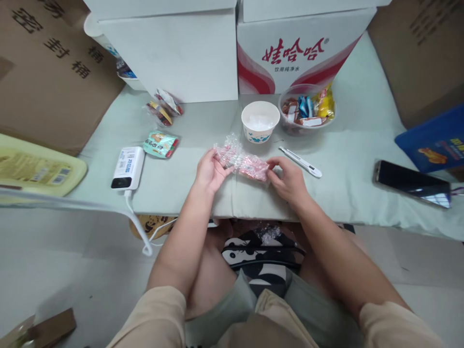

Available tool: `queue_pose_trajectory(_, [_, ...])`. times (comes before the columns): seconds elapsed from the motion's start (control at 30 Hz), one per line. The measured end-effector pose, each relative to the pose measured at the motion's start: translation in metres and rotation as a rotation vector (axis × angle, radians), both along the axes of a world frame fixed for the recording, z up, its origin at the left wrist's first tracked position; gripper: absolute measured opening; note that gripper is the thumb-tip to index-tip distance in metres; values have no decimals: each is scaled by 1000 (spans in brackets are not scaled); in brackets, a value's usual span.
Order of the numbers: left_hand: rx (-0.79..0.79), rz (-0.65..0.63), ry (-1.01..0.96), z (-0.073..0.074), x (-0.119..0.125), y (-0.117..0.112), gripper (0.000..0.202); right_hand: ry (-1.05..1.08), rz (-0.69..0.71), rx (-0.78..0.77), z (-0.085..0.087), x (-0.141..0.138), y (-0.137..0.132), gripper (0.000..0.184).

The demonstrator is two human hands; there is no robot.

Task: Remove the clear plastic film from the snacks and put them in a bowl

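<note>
Between my two hands is a pink, crinkled bundle in clear plastic that looks like bubble wrap [253, 166]; what is inside cannot be made out. My left hand [210, 173] grips its left end, thumb toward me. At the right end, my right hand [289, 180] pinches the edge between thumb and fingers. Just beyond the bundle stands a white paper bowl [260, 123] with a blue pattern and some clear plastic inside. A white utility knife [300, 162] lies on the cloth near my right hand.
Behind the bowl are a clear tub of snacks [308, 108] and two white boxes [304, 53]. Leftward lie snack packets [161, 144] and a white power bank [127, 168] with a cable hanging over the table edge. A phone [413, 182] rests at right.
</note>
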State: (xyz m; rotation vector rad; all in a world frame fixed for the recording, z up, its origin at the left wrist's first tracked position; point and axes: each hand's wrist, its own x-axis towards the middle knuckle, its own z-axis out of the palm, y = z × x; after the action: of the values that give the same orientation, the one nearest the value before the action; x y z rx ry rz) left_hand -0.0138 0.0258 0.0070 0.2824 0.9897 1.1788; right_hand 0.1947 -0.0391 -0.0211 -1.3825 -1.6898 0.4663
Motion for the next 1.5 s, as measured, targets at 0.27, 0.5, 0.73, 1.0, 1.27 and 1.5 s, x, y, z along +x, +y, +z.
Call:
queue_pose_trajectory(0.27, [100, 117, 125, 0, -13, 6, 12, -24, 32, 122, 4, 25, -18, 24])
queue_pose_trajectory(0.5, [217, 170, 338, -8, -23, 9, 21, -231, 549, 108, 9, 9, -53, 17])
queue_pose_trajectory(0.73, [403, 78, 984, 1, -28, -28, 46, -51, 193, -75, 9, -10, -52, 46])
queue_pose_trajectory(1.0, [421, -357, 1163, 2, -1, -44, 45, -133, 109, 58, 6, -30, -41, 7])
queue_pose_trajectory(1.27, [411, -542, 1002, 4, 6, -50, 34, -193, 618, 206, 10, -53, -56, 15])
queue_pose_trajectory(1.5, [408, -438, 845, 7, 5, -48, 20, -70, 497, 248, 15, -51, -57, 12])
